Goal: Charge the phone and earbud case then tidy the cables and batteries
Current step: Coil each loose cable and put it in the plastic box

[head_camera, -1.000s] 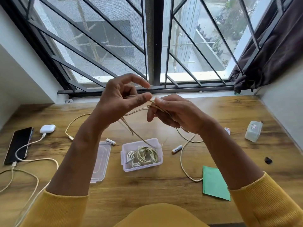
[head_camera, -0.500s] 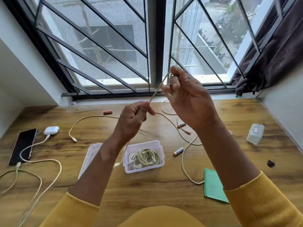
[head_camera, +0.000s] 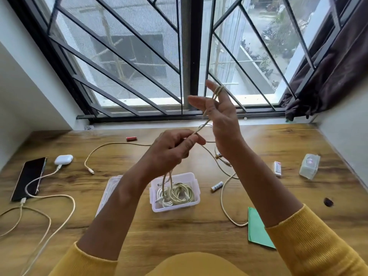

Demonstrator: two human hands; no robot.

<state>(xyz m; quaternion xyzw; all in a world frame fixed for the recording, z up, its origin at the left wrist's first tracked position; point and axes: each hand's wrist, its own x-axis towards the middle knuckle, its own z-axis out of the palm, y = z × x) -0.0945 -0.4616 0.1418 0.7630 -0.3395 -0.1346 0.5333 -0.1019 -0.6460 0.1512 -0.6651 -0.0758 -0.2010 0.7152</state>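
Observation:
Above the wooden desk (head_camera: 179,232), my left hand (head_camera: 173,150) pinches a beige cable (head_camera: 201,128) whose loops wrap around the raised fingers of my right hand (head_camera: 221,116). The cable's loose end trails down into a clear plastic box (head_camera: 196,196) holding coiled cables. At the far left lie a black phone (head_camera: 28,177) and a white earbud case (head_camera: 63,159), each with a white cable plugged in. Another beige cable (head_camera: 111,145) lies behind my left hand. Batteries rest on the desk: a red one (head_camera: 131,138) at the back and a white one (head_camera: 217,186) beside the box.
The box's lid (head_camera: 108,191) lies left of it. A green card (head_camera: 256,228) sits at the front right, with a small clear container (head_camera: 309,166), a small white item (head_camera: 277,168) and a dark knot in the wood to the right. A barred window runs behind the desk.
My right hand has opened its fingers with the cable looped round them. My left hand has shifted right along the cable. The view has tilted slightly down.

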